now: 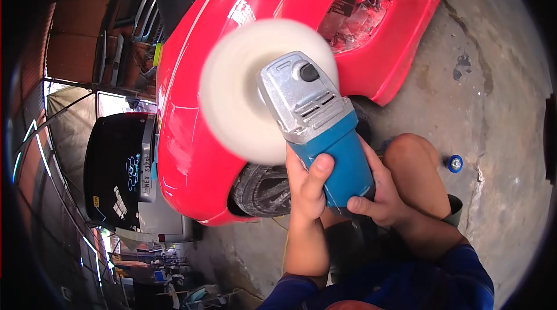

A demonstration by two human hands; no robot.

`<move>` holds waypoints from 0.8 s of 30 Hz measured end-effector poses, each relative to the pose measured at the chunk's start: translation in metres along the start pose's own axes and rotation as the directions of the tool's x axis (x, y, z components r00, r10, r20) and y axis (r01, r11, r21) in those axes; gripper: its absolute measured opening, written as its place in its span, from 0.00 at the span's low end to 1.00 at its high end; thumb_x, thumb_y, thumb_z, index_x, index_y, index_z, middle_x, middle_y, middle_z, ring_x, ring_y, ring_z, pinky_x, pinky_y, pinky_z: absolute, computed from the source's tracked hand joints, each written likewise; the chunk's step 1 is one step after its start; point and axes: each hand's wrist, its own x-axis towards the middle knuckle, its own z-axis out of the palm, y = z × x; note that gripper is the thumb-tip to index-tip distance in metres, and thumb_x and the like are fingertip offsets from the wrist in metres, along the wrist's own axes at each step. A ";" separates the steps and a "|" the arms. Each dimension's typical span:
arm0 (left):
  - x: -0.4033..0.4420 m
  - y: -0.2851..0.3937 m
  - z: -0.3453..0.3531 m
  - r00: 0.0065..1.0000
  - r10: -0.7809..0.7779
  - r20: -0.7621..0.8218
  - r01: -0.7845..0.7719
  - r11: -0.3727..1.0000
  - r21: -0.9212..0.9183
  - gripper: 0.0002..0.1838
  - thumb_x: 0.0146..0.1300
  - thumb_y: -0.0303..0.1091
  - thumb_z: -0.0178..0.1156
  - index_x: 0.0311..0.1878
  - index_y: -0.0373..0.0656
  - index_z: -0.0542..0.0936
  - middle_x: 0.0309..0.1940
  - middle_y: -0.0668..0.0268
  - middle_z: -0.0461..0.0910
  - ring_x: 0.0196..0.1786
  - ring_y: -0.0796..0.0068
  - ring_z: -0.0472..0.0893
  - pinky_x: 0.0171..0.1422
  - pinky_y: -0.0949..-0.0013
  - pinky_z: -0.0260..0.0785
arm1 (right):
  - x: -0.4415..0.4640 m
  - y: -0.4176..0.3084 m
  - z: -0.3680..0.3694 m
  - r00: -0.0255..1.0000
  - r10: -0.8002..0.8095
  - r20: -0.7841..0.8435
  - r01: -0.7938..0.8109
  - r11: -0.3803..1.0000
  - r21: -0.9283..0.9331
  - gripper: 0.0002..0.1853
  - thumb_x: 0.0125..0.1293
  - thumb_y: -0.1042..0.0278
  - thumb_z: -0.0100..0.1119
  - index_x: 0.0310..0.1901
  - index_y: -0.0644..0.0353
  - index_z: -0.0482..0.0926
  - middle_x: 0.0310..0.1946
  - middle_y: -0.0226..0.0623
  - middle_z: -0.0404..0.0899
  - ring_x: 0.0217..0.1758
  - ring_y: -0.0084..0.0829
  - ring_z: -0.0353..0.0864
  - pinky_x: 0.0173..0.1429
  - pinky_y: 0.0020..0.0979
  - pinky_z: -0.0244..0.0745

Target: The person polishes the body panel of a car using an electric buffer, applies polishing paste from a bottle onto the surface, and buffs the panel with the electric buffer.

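Note:
A polisher [325, 147] with a silver metal head and a blue body is held in both hands. My left hand [309, 185] wraps the left side of the blue body, its thumb on top. My right hand [380, 194] closes around the rear right side, thumb near the dark end. The round white buffing pad [232, 101] is smeared by motion and lies over the red car panel [185, 153]. Whether its whole face touches the paint is hidden. Pale smears and reflections show on the red surface. Crumpled, paper-like masking [360, 14] fills an opening in the panel.
A car tyre [264, 190] sits below the red panel. On the concrete floor [487, 107] at right lies a small blue-rimmed round object [455, 163], near my bent knee [413, 165]. A dark van [119, 170] stands at left, with clutter [165, 281] beyond.

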 end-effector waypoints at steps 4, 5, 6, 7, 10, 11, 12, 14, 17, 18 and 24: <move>-0.015 0.001 -0.007 0.996 0.029 -0.083 -0.027 0.999 0.030 0.50 0.66 0.59 0.72 0.77 0.31 0.65 0.67 0.50 0.78 0.66 0.61 0.80 0.73 0.58 0.71 | -0.001 0.003 0.003 0.998 -0.012 0.059 0.015 0.999 -0.049 0.59 0.68 0.58 0.78 0.86 0.72 0.43 0.82 0.51 0.58 0.86 0.37 0.58 0.86 0.39 0.53; -0.019 0.001 -0.008 0.993 0.043 -0.110 -0.038 0.998 0.048 0.51 0.65 0.61 0.71 0.77 0.30 0.65 0.67 0.50 0.78 0.66 0.59 0.80 0.73 0.58 0.71 | -0.002 0.003 0.005 0.998 0.004 0.069 -0.002 0.999 -0.039 0.59 0.68 0.59 0.79 0.86 0.72 0.44 0.82 0.50 0.59 0.86 0.37 0.58 0.86 0.39 0.54; -0.024 0.001 -0.010 0.991 0.032 -0.130 -0.027 0.999 0.042 0.52 0.65 0.62 0.71 0.77 0.30 0.66 0.67 0.50 0.78 0.66 0.59 0.80 0.73 0.58 0.71 | -0.002 0.003 0.008 0.997 0.020 0.078 -0.018 0.999 -0.030 0.59 0.68 0.59 0.79 0.85 0.72 0.44 0.82 0.50 0.59 0.85 0.37 0.59 0.86 0.39 0.54; -0.028 0.002 -0.012 0.989 0.022 -0.149 -0.017 0.999 0.034 0.52 0.64 0.63 0.71 0.77 0.30 0.66 0.67 0.50 0.78 0.66 0.59 0.80 0.73 0.58 0.72 | -0.003 0.003 0.010 0.995 0.036 0.089 -0.034 0.999 -0.021 0.59 0.67 0.59 0.79 0.85 0.73 0.44 0.82 0.50 0.60 0.85 0.37 0.59 0.85 0.38 0.55; -0.042 -0.002 -0.027 0.987 -0.027 -0.161 0.024 0.999 -0.021 0.54 0.63 0.65 0.72 0.78 0.30 0.66 0.68 0.49 0.78 0.66 0.59 0.80 0.72 0.58 0.72 | -0.005 0.013 0.015 0.993 0.013 0.121 -0.002 0.996 -0.087 0.59 0.67 0.60 0.80 0.85 0.73 0.45 0.82 0.51 0.61 0.85 0.36 0.61 0.85 0.38 0.56; -0.046 -0.004 -0.033 0.986 -0.046 -0.158 0.040 0.998 -0.044 0.55 0.62 0.65 0.72 0.78 0.30 0.66 0.68 0.49 0.78 0.66 0.59 0.80 0.72 0.58 0.72 | -0.006 0.014 0.018 0.992 0.022 0.124 -0.011 0.996 -0.091 0.60 0.67 0.60 0.80 0.85 0.73 0.45 0.82 0.51 0.60 0.85 0.36 0.61 0.85 0.38 0.56; -0.049 -0.006 -0.037 0.983 -0.039 -0.179 0.030 0.998 -0.055 0.55 0.62 0.66 0.72 0.78 0.30 0.66 0.68 0.49 0.78 0.66 0.59 0.80 0.72 0.58 0.72 | -0.007 0.015 0.020 0.991 0.032 0.128 -0.020 0.995 -0.094 0.60 0.66 0.60 0.80 0.85 0.73 0.45 0.82 0.51 0.60 0.85 0.36 0.61 0.85 0.38 0.56; -0.055 -0.008 -0.042 0.975 -0.025 -0.221 0.008 0.997 -0.078 0.56 0.61 0.66 0.72 0.78 0.30 0.66 0.68 0.50 0.78 0.66 0.58 0.81 0.72 0.58 0.73 | -0.008 0.019 0.025 0.989 0.044 0.139 -0.030 0.994 -0.106 0.60 0.66 0.60 0.81 0.85 0.73 0.45 0.82 0.51 0.60 0.85 0.36 0.60 0.85 0.39 0.56; -0.061 -0.008 -0.042 0.958 0.017 -0.286 -0.048 0.994 -0.101 0.56 0.61 0.68 0.72 0.77 0.30 0.67 0.68 0.50 0.78 0.67 0.58 0.81 0.72 0.57 0.74 | -0.010 0.025 0.032 0.987 0.052 0.154 -0.034 0.992 -0.123 0.60 0.66 0.59 0.81 0.85 0.73 0.45 0.83 0.52 0.60 0.85 0.37 0.60 0.86 0.39 0.56; -0.064 -0.008 -0.045 0.957 0.019 -0.290 -0.052 0.993 -0.107 0.56 0.60 0.68 0.72 0.77 0.30 0.67 0.68 0.51 0.78 0.67 0.57 0.81 0.72 0.57 0.74 | -0.012 0.027 0.034 0.987 0.056 0.154 -0.037 0.991 -0.126 0.60 0.65 0.59 0.81 0.85 0.72 0.45 0.83 0.51 0.59 0.85 0.37 0.60 0.86 0.40 0.56; -0.084 -0.013 -0.066 0.953 0.003 -0.304 -0.056 0.985 -0.164 0.55 0.60 0.66 0.74 0.77 0.30 0.68 0.68 0.51 0.79 0.67 0.58 0.82 0.72 0.58 0.75 | -0.016 0.035 0.048 0.981 0.085 0.177 -0.054 0.984 -0.170 0.61 0.64 0.59 0.82 0.85 0.71 0.46 0.83 0.51 0.60 0.85 0.38 0.61 0.86 0.40 0.57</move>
